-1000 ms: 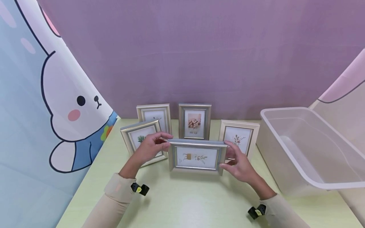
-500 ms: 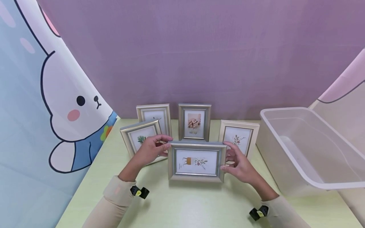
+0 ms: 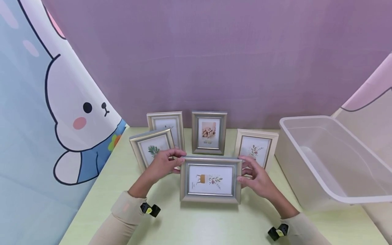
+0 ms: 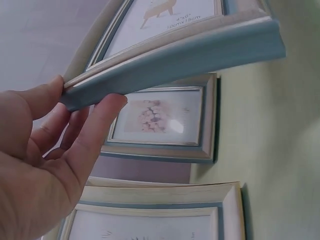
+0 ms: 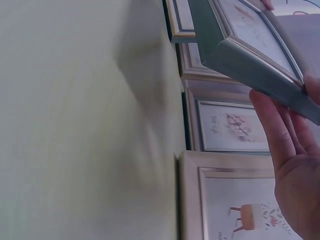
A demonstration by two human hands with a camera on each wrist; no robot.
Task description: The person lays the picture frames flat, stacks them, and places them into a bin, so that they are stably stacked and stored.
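Between both hands is a silver-grey picture frame (image 3: 210,180), turned sideways so its plant-and-stool print lies on its side. My left hand (image 3: 162,166) pinches its left end near the upper corner, thumb on the front and fingers along the side edge in the left wrist view. The right end is gripped the same way by my right hand (image 3: 257,177). In the right wrist view, a gap shows between the held picture frame (image 5: 250,55) and the tabletop. Behind it stand a frame with a pink flower print (image 3: 209,132) and a cream frame (image 3: 257,148).
Two more picture frames stand at the left: one with a green leaf print (image 3: 153,143) and one partly hidden behind it (image 3: 165,117). A plastic bin (image 3: 306,160) stands on the right of the pale green table (image 3: 202,224). A purple cloth (image 3: 208,61) hangs behind.
The held picture frame has come down and toward me in the head view, and its face has tilted upward to show more of the print. Both hands moved with it; the other frames stayed put.
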